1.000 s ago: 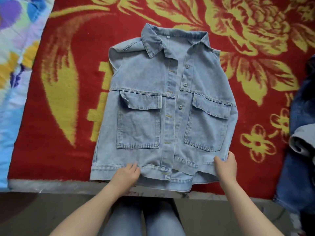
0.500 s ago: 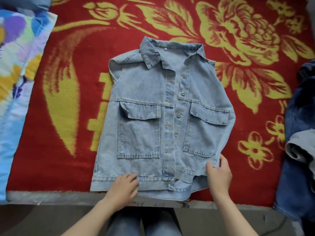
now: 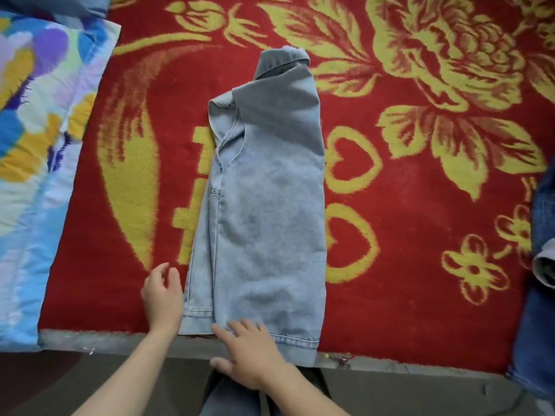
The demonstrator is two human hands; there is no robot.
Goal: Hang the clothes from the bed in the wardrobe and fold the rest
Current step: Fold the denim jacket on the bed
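Your denim vest (image 3: 270,205) lies doubled lengthwise, collar far, hem at the bed's near edge. That narrow strip looks set for a crosswise fold. Your right hand (image 3: 249,355) rests flat on the hem, likely to hold the layers in line. Your left hand (image 3: 163,298) sits at the vest's left edge (touching it or just beside, I can't quite tell). Neither grip holds cloth; fingers are loose. A red flowered blanket (image 3: 420,310) lies beneath, darker denim (image 3: 543,205) right, a patterned quilt (image 3: 36,145) left.

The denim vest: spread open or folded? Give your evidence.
Folded lengthwise. The denim vest has a plain panel on top, no buttons, and a lower layer showing along its left edge.
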